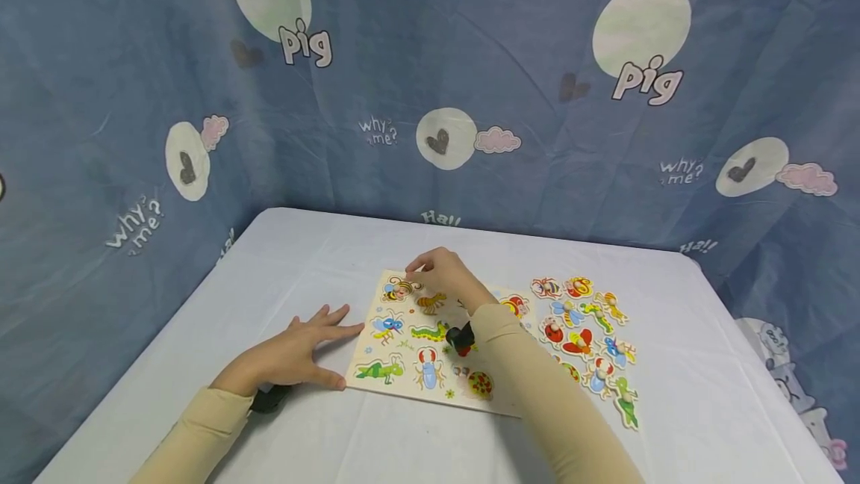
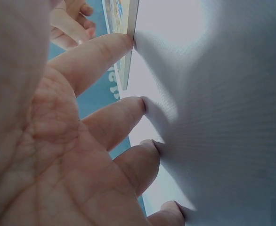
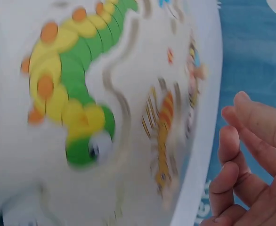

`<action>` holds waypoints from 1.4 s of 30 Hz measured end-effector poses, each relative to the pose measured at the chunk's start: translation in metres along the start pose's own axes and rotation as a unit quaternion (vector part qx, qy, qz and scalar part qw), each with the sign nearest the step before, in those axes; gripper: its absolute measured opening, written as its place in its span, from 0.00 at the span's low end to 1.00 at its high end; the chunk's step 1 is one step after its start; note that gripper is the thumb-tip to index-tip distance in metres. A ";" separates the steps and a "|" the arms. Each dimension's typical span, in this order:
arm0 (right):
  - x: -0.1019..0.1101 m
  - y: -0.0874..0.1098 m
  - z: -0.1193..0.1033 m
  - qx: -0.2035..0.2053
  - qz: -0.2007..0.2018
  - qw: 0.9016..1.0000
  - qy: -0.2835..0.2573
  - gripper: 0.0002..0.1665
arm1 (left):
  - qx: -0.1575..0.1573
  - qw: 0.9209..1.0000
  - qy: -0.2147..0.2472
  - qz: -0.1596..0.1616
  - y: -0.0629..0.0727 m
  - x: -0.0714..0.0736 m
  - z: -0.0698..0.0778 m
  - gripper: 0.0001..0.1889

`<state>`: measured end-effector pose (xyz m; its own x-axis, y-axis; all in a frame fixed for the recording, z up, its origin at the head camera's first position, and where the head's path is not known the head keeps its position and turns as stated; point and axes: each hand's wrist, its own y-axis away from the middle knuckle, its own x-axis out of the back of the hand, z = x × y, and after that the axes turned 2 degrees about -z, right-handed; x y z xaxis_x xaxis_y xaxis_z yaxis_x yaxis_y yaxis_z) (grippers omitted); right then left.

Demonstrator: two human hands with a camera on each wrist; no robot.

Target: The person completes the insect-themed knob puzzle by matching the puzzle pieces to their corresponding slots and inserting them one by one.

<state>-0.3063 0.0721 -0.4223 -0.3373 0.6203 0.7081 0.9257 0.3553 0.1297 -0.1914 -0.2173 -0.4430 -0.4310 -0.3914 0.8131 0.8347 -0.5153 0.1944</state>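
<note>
White table (image 1: 302,245): board (image 1: 403,387) flat, near the middle. Left hand (image 1: 292,349): fingers spread apart, index and thumb at the board's left side; a sound brace, best light and steady. Right hand (image 1: 446,275): near the far-left corner, fingers loosely curled, nothing visible between them. Loose insect pieces (image 1: 578,342): 10 or more, beside the board's right edge. Bee piece (image 1: 398,290): far-left corner, knob (image 3: 201,71) up; cannot tell if flush. Advice: turn to match the outline, press flat, never force.
</note>
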 end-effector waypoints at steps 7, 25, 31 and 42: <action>0.021 0.009 0.011 0.000 0.010 1.000 0.010 0.14 | 0.002 1.000 -0.003 0.004 0.002 -0.001 0.000 0.50; 0.079 0.051 0.064 0.001 0.056 0.998 0.010 0.18 | -0.010 1.000 -0.007 0.011 0.003 -0.001 -0.004 0.50; 0.098 0.070 0.088 -0.014 0.084 0.996 0.010 0.20 | -0.013 1.000 -0.006 0.010 0.002 0.000 -0.002 0.50; 0.127 0.107 0.131 -0.078 0.138 0.987 -0.001 0.21 | -0.013 1.000 -0.006 0.010 0.000 -0.002 -0.002 0.50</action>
<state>-0.2725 0.2806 -0.4099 -0.0678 0.6801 0.7300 0.9975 0.0603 0.0365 -0.1909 -0.2183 -0.4462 -0.4110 -0.3928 0.8227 0.8334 -0.5276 0.1644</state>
